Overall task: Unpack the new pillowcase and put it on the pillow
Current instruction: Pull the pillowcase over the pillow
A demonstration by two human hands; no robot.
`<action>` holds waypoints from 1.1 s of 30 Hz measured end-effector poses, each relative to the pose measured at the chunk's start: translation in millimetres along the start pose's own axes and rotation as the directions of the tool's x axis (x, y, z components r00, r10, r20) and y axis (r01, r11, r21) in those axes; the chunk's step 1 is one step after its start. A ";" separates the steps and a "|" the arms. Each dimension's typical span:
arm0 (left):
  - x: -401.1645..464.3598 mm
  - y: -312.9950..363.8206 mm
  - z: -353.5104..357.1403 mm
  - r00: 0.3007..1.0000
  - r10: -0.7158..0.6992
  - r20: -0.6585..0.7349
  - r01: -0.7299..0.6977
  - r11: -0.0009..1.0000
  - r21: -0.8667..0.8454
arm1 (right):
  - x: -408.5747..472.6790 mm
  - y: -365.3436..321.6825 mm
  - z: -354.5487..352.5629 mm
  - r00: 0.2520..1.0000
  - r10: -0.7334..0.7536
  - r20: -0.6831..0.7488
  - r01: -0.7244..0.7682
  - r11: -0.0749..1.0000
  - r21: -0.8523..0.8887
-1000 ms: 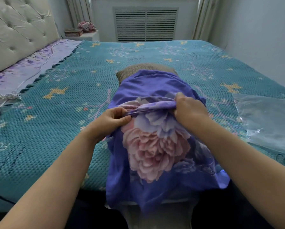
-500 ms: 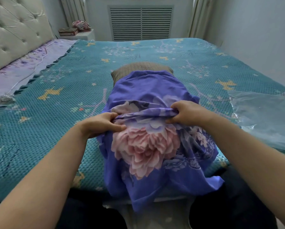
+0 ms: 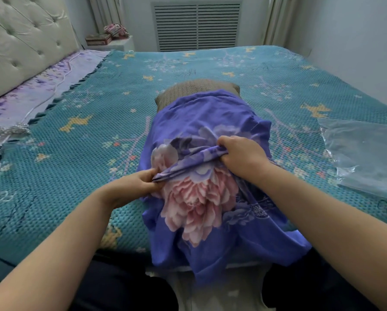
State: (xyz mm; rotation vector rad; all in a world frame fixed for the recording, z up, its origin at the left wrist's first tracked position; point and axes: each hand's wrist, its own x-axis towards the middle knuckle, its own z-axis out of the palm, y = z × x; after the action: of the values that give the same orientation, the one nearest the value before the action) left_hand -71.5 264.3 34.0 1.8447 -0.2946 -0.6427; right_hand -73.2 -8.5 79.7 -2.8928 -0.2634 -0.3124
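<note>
A purple pillowcase (image 3: pixel 201 122) with a large pink flower print covers most of a brown pillow (image 3: pixel 194 87) lying lengthwise on the bed. Only the pillow's far end shows. A bunched fold of the pillowcase runs across the middle. My left hand (image 3: pixel 134 185) pinches the fold's left end, low and near me. My right hand (image 3: pixel 242 153) grips its right end, higher and farther away. The pillowcase's loose near part hangs over the bed's front edge.
The teal patterned bedspread (image 3: pixel 76 153) covers the bed. A clear plastic bag (image 3: pixel 365 153) lies on it at the right. A tufted headboard (image 3: pixel 24 48) and a lilac sheet strip with beads (image 3: pixel 13 129) are at the left. A nightstand (image 3: pixel 116 41) stands beyond.
The gathered fold now slants: my left hand has come nearer and lower, my right hand has stayed farther up. Both hands keep their hold on the fabric.
</note>
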 end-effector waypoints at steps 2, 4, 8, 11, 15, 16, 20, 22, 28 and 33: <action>0.3 -4.0 -3.6 0.991 0.036 -0.126 0.001 0.961 0.277 | 2.0 2.3 -3.0 0.999 0.032 -0.005 -0.031 0.999 0.041; 1.6 -6.9 -4.1 0.945 0.098 -0.312 0.082 0.852 0.517 | 3.9 5.5 -5.5 0.998 0.065 0.010 -0.065 0.996 0.067; -8.7 0.4 12.0 0.841 0.234 -0.488 0.207 0.694 0.690 | 3.8 5.6 -4.3 0.996 0.089 0.021 -0.091 0.993 0.076; -13.4 -1.1 22.4 0.778 0.322 -0.539 0.241 0.639 0.730 | 3.1 2.6 -2.5 0.996 0.090 0.007 -0.090 0.993 0.077; -12.0 -12.9 32.6 0.749 0.319 -0.581 0.172 0.753 0.635 | 1.1 1.9 -1.9 0.996 0.089 0.000 -0.089 0.994 0.067; -11.1 -17.1 32.3 0.774 0.262 -0.577 0.115 0.837 0.535 | 0.3 1.9 -1.8 0.996 0.089 0.000 -0.089 0.994 0.066; -10.5 -23.9 35.1 0.833 0.140 -0.535 -0.028 0.977 0.213 | -1.5 1.4 -1.7 0.995 0.095 0.005 -0.095 0.993 0.070; -13.2 -21.6 44.5 0.838 0.172 -0.518 -0.105 0.982 0.157 | -3.1 -0.8 -2.1 0.995 0.096 0.009 -0.096 0.994 0.058; -13.7 -24.3 52.3 0.896 0.150 -0.419 -0.255 0.945 -0.206 | -13.2 -5.1 3.7 0.995 0.096 0.003 -0.096 0.995 0.041; -0.4 -11.1 36.7 0.938 0.048 -0.343 -0.149 0.950 -0.275 | -14.6 -2.4 -0.2 0.994 0.108 -0.026 -0.105 0.990 0.096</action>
State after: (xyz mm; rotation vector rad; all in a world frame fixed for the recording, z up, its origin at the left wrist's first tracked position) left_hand -93.6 239.5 14.8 1.6014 -0.0608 -0.2768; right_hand -87.7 -8.4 77.1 -2.7935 -0.1140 -0.3176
